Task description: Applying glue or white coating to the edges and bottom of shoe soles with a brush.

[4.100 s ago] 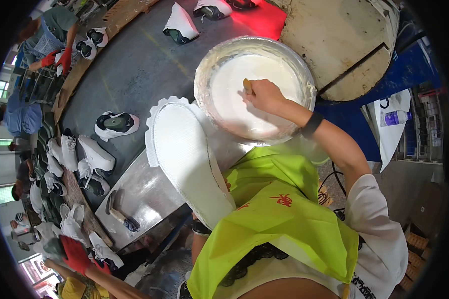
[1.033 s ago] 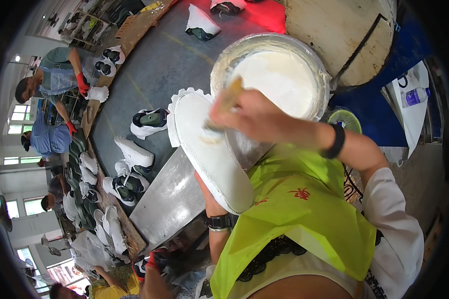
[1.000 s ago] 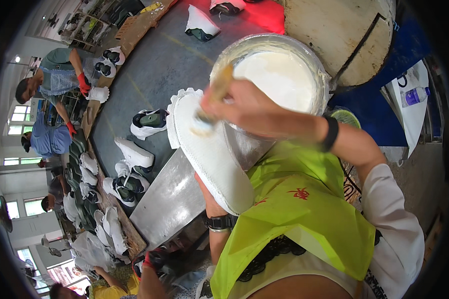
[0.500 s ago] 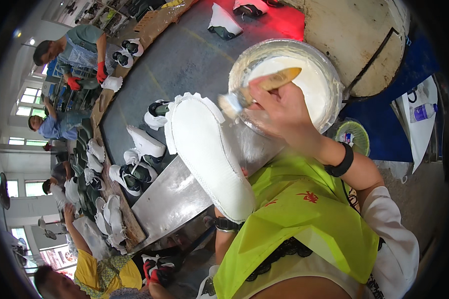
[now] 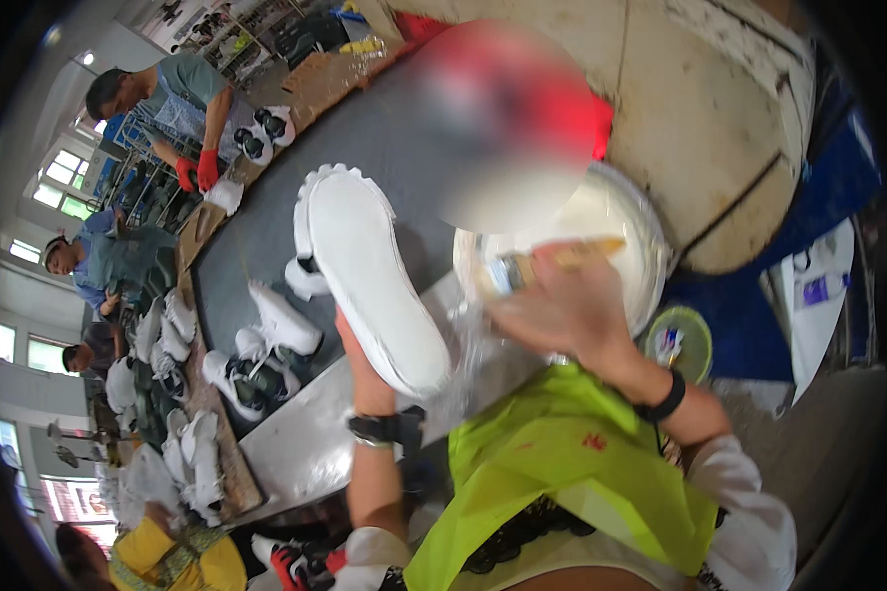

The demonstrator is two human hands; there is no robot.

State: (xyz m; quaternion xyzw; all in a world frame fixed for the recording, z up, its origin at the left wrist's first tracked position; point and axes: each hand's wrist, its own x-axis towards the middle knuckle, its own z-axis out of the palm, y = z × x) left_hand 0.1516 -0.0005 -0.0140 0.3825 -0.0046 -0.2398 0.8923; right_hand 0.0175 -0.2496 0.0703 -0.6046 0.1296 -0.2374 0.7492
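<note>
A white shoe (image 5: 379, 286) is held with its sole facing up, its scalloped end pointing away from me. My left hand (image 5: 363, 369) grips it from beneath and the side, most fingers hidden behind it. My right hand (image 5: 577, 305), smeared by motion, is closed round the handle of a flat paintbrush (image 5: 511, 273). Its bristles are at the near left side of a round tub (image 5: 650, 222) of creamy white liquid, apart from the shoe. I cannot tell whether they touch the liquid.
White and dark shoes (image 5: 286, 320) stand on the table (image 5: 251, 229) left of my shoe. A metal strip (image 5: 310, 443) runs along its near edge. Co-workers (image 5: 192, 108) work along the left side. A green basket (image 5: 695, 340) stands right of the tub. A blurred patch hides the far table.
The shoe has moved left, and my left hand and wrist now show beside it. My right hand has drawn the brush away from the shoe to the tub. The whole view has shifted.
</note>
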